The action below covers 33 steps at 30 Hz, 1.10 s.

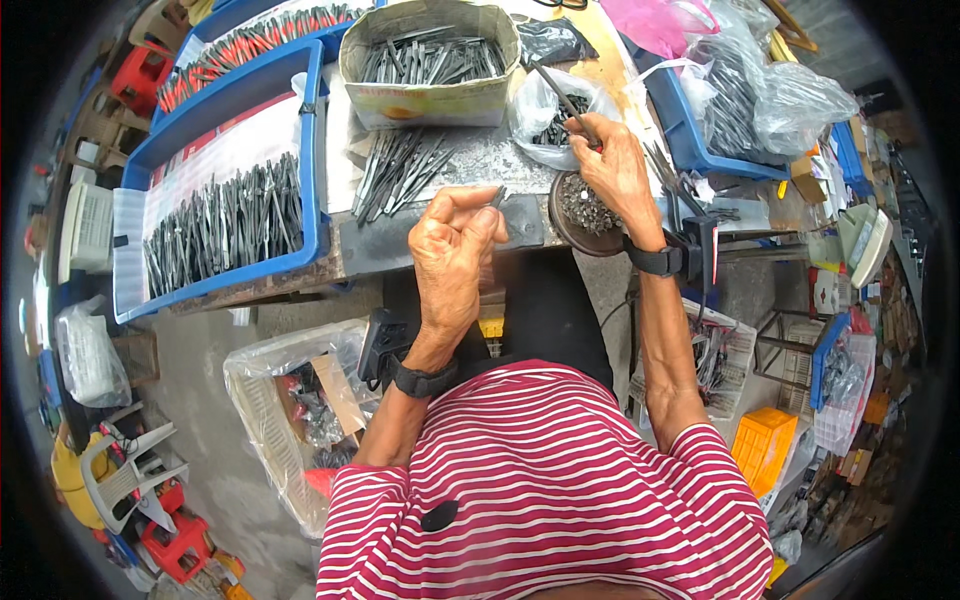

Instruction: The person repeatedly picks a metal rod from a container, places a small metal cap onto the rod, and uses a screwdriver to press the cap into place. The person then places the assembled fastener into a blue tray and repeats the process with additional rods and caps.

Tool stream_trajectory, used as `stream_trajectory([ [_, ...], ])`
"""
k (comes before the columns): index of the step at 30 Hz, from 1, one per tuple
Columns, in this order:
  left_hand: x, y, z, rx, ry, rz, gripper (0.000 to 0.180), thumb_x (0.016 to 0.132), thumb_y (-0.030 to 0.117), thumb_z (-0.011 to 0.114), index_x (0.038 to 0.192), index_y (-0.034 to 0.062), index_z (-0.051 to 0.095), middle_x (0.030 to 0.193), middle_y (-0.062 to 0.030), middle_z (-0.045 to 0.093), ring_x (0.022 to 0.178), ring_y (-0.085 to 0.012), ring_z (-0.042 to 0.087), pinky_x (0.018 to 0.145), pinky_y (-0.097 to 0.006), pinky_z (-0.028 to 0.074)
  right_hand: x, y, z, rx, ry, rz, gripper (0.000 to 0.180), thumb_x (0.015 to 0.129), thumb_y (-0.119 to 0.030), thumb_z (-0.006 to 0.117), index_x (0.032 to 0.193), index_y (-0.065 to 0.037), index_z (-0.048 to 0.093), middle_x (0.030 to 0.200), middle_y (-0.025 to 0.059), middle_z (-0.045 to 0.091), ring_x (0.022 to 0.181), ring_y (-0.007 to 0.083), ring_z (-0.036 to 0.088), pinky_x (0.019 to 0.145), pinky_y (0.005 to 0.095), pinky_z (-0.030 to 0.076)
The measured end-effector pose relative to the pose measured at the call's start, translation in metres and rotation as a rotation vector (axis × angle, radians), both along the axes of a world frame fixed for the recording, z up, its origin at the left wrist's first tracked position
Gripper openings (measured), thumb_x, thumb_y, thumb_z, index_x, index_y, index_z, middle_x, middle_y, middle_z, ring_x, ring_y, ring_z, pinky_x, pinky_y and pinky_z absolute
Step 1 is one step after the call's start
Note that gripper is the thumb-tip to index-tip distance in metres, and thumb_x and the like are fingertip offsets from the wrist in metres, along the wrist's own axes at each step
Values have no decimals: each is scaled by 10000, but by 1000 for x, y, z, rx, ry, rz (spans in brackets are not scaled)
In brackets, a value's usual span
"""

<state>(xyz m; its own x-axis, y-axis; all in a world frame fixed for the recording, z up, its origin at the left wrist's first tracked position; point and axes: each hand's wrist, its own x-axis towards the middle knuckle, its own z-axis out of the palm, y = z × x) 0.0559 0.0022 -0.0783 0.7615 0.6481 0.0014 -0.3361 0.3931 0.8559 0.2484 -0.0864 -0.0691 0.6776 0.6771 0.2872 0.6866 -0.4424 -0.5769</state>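
My left hand (455, 250) is raised over the bench edge, its fingers curled around a small dark metal piece (497, 195) pinched at the fingertips. My right hand (612, 165) grips a long thin metal tool (560, 95) that points up and away toward a clear plastic bag (540, 110) of dark metal parts. Just below the right hand sits a round dark bowl (560, 222) filled with tiny metal bits. A loose pile of grey metal tool halves (400, 170) lies on the bench ahead of my left hand. Both wrists wear black bands.
A blue tray (315, 150) on the left holds many grey metal pieces. A cardboard box (430, 95) of similar parts stands behind the pile. More bags (770, 95) and a blue tray are at the right. A bag-lined crate (270, 400) sits on the floor at lower left.
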Motion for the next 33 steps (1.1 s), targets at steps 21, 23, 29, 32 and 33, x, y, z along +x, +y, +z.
stream_trajectory([
  [21, 18, 12, -39, 302, 87, 149, 123, 861, 4, 540, 980, -16, 569, 737, -17, 545, 678, -72, 503, 625, -199, 408, -3, 89, 48, 134, -217, 103, 157, 810, -159, 543, 815, -19, 614, 645, 181, 565, 590, 323, 569, 564, 395, 428],
  [23, 17, 13, -40, 297, 88, 138, 122, 862, 5, 541, 978, -18, 569, 736, -18, 543, 678, -72, 503, 622, -198, 406, 0, 109, 50, 175, -348, 174, 167, 805, -175, 546, 813, -23, 613, 644, 184, 572, 595, 346, 571, 577, 415, 438],
  [29, 15, 13, -42, 316, 84, 130, 131, 871, 28, 547, 992, -17, 572, 736, -14, 550, 671, -68, 500, 614, -195, 403, 8, 146, 45, -102, -336, 196, 175, 759, -163, 556, 840, -59, 671, 680, 192, 608, 681, 359, 607, 631, 421, 472],
  [32, 14, 14, -42, 346, 125, 124, 138, 873, 28, 546, 1001, -15, 571, 734, -13, 555, 670, -68, 502, 614, -194, 402, 8, 145, 44, -20, -333, 195, 198, 721, -119, 538, 857, -45, 661, 686, 196, 611, 659, 367, 608, 617, 435, 478],
  [33, 13, 14, -42, 336, 102, 136, 135, 871, 29, 542, 997, -9, 576, 728, -8, 551, 666, -67, 501, 607, -196, 404, 8, 142, 45, 17, -341, 203, 198, 725, -123, 538, 860, -48, 661, 691, 196, 613, 666, 367, 608, 623, 436, 478],
])
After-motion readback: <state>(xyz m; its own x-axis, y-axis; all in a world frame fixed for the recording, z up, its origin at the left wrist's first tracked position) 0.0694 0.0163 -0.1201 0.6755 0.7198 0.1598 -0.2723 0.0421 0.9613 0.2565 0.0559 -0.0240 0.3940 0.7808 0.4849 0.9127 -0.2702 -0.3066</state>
